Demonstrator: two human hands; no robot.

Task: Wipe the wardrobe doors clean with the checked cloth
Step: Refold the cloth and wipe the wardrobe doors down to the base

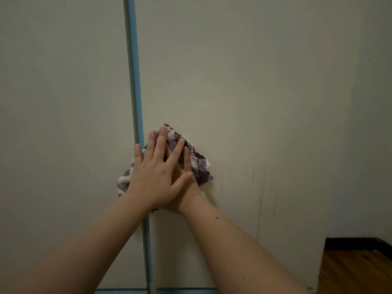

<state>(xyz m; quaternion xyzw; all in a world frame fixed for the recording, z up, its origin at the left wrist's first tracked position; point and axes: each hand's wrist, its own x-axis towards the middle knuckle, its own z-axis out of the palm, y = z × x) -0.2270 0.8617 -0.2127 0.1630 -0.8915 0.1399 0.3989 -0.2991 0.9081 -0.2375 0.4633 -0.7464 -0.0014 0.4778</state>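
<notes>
The left hand [156, 172] lay flat over the right hand [187, 193], fingers straight, pressing the checked cloth [199, 164] on the wardrobe doors [254, 92], across the blue strip [135, 92]. Even pressure toward the faint streaks [263, 183] would probably clean best.

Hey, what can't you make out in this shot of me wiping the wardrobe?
Head view only.
Checked cloth: its middle is covered by both hands.
Right hand: mostly under the left hand.
Wardrobe doors: cut off by the top and left edges.
Faint streaks on the right door: too dim to identify.
</notes>
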